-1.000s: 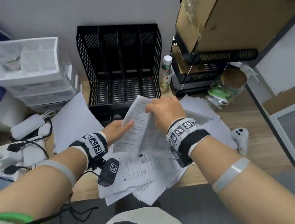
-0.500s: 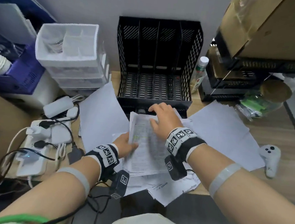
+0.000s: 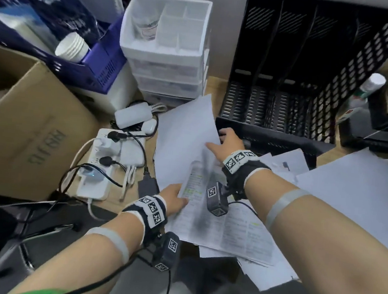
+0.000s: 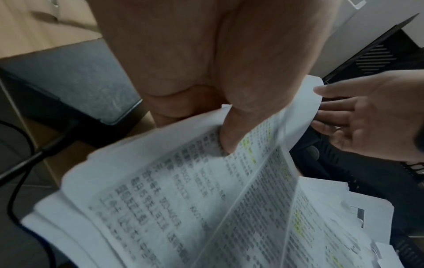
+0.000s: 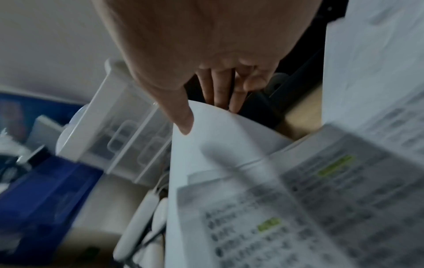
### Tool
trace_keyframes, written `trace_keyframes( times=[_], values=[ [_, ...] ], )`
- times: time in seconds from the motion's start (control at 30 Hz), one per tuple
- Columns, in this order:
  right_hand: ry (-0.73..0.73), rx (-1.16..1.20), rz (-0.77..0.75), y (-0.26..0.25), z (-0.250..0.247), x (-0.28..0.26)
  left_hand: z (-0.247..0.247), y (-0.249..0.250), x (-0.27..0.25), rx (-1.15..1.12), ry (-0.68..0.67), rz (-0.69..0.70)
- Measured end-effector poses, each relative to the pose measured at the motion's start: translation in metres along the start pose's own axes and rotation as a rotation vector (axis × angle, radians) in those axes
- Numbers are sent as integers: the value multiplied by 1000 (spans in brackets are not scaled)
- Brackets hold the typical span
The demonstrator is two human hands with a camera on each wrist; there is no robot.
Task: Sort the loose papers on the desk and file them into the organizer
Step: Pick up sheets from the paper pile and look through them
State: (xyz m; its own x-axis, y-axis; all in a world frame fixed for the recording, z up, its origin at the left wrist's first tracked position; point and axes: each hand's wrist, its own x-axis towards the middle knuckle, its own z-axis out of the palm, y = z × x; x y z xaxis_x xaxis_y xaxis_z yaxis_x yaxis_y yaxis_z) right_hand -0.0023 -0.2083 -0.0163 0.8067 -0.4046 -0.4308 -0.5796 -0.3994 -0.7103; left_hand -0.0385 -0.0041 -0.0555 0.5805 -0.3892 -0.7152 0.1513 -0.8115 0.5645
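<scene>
I'm seeing the black mesh file organizer [image 3: 312, 70] sitting at the far right, slots empty. Printed stack [image 3: 224, 222] is lying in front of it. Left hand [image 3: 172, 197] is pinching the stack's left edge, thumb on top. Right hand [image 3: 227, 144] is pinching the blank sheet [image 3: 184, 143]'s far corner, thumb on top and fingers under.

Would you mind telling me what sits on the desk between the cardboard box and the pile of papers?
In the head view, a white power strip with plugged-in cables lies between the cardboard box and the papers.
</scene>
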Motion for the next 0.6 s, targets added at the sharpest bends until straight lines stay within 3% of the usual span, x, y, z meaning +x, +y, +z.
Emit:
trace_keyframes(
  times=[0.07, 0.17, 0.23, 0.33, 0.4, 0.47, 0.6],
  values=[
    [22, 31, -57, -9, 2, 4, -7, -1, 3, 30, 5, 10],
    [-11, 7, -263, -35, 1, -9, -16, 2, 7, 64, 22, 53],
    [-10, 7, -437, -56, -2, -19, -21, 7, 8, 77, 58, 90],
    [132, -16, -765, -93, -14, -41, -29, 15, 9, 98, 64, 109],
    [188, -182, -947, -111, -17, -59, -33, 23, 8, 105, 37, 126],
    [125, -456, -939, -115, -8, -71, -34, 28, 6, 134, 37, 162],
    [-204, -919, -642, -85, 21, -66, -25, 19, 8, 105, 33, 56]
  ],
)
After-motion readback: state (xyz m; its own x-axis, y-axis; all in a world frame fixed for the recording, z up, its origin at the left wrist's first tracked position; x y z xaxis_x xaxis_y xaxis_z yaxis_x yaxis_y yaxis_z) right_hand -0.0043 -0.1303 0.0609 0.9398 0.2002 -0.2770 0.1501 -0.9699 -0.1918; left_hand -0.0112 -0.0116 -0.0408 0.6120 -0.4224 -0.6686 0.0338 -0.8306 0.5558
